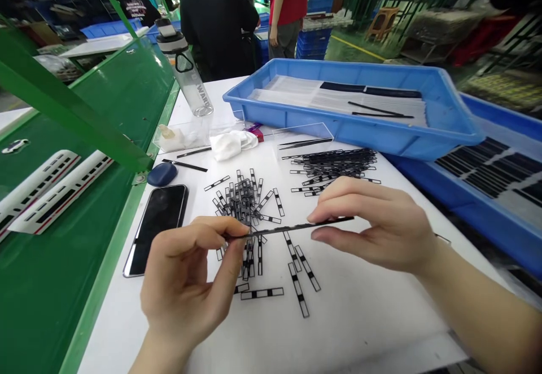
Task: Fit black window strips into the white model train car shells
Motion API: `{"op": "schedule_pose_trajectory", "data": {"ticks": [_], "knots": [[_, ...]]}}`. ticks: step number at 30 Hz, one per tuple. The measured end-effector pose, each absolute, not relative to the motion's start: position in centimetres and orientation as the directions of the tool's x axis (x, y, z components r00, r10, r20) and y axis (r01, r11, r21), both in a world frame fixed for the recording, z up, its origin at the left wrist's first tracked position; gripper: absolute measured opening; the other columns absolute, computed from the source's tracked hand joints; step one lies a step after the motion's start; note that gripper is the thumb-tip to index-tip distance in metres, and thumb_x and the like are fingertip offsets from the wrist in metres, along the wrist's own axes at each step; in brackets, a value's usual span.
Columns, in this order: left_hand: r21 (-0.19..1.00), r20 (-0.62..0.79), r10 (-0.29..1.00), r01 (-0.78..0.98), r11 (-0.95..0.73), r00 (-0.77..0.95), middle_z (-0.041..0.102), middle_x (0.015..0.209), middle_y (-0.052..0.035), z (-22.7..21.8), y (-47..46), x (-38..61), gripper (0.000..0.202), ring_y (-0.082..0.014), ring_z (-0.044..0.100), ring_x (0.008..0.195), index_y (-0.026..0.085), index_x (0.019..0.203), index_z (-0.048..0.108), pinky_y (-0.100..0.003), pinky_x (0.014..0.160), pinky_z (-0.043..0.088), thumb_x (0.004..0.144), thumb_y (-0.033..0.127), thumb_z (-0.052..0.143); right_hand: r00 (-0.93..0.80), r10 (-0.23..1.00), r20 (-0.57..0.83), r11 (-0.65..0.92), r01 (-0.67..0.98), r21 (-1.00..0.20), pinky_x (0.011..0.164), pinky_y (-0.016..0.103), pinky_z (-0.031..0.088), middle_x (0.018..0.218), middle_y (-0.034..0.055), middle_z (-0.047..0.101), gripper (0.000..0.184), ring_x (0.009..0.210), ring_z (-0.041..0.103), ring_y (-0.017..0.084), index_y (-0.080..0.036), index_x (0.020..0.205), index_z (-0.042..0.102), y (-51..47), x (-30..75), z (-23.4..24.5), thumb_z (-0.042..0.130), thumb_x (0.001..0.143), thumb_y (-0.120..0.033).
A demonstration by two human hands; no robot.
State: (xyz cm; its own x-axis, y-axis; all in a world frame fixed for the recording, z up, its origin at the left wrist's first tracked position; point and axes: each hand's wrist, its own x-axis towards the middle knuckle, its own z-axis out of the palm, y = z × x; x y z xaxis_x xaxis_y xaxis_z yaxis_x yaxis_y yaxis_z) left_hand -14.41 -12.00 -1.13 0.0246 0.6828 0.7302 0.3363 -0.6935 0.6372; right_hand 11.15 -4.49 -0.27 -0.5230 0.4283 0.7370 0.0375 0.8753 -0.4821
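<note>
A thin black strip (279, 229) is held nearly level above the white table, seen almost edge-on. My left hand (190, 272) pinches its left end between thumb and fingers. Farther along, toward the right end, my right hand (372, 224) grips it between thumb and fingers. Below and behind the strip lies a loose heap of small black rectangular frames (243, 199) with dark middles. A few more such frames (298, 289) lie nearer to me. A stack of long black strips (339, 165) sits behind my right hand.
A blue tray (351, 123) holding pale sheets and black strips stands at the back; another blue tray (486, 193) is at right. At left are a phone (158, 221), a dark blue round case (162, 174) and a clear bottle (192, 83). People (215, 21) are beyond the table.
</note>
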Motion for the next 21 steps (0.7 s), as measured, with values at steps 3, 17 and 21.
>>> {"op": "schedule_pose_trajectory", "data": {"ticks": [3,17,21], "knots": [[0.631,0.730,0.682,0.340,-0.697,0.045,0.067,0.094,0.0017,-1.4,-12.1,-14.1,0.049,-0.0142,0.077,0.091,0.018,0.108,0.057,-0.025,0.082,0.066,0.079,-0.022,0.063,-0.534,0.434,0.726,0.870,0.039,-0.492,0.074,0.025,0.062,0.090,0.0113,0.075,0.013,0.084,0.070,0.014,-0.005,0.102,0.076,-4.5,11.0,-0.4,0.080,0.090,-0.004],[0.696,0.679,0.732,0.275,-0.664,0.050,0.078,0.101,0.0002,-2.1,-12.8,-12.6,0.052,-0.0171,0.081,0.089,0.020,0.106,0.056,-0.028,0.079,0.068,0.077,-0.021,0.069,-0.523,0.419,0.742,0.878,0.026,-0.477,0.065,0.029,0.059,0.085,0.0118,0.076,0.006,0.076,0.070,0.016,-0.006,0.095,0.078,-5.4,10.1,-0.8,0.079,0.090,-0.005],[0.711,0.661,0.749,0.280,-0.645,0.046,0.082,0.100,0.0008,-2.0,-12.9,-12.3,0.050,-0.0170,0.081,0.087,0.021,0.103,0.054,-0.026,0.075,0.068,0.077,-0.019,0.072,-0.527,0.395,0.753,0.898,0.051,-0.436,0.069,0.032,0.061,0.080,0.0108,0.076,0.004,0.076,0.069,0.017,-0.006,0.092,0.079,-5.6,10.0,-0.8,0.081,0.090,-0.009]]}}
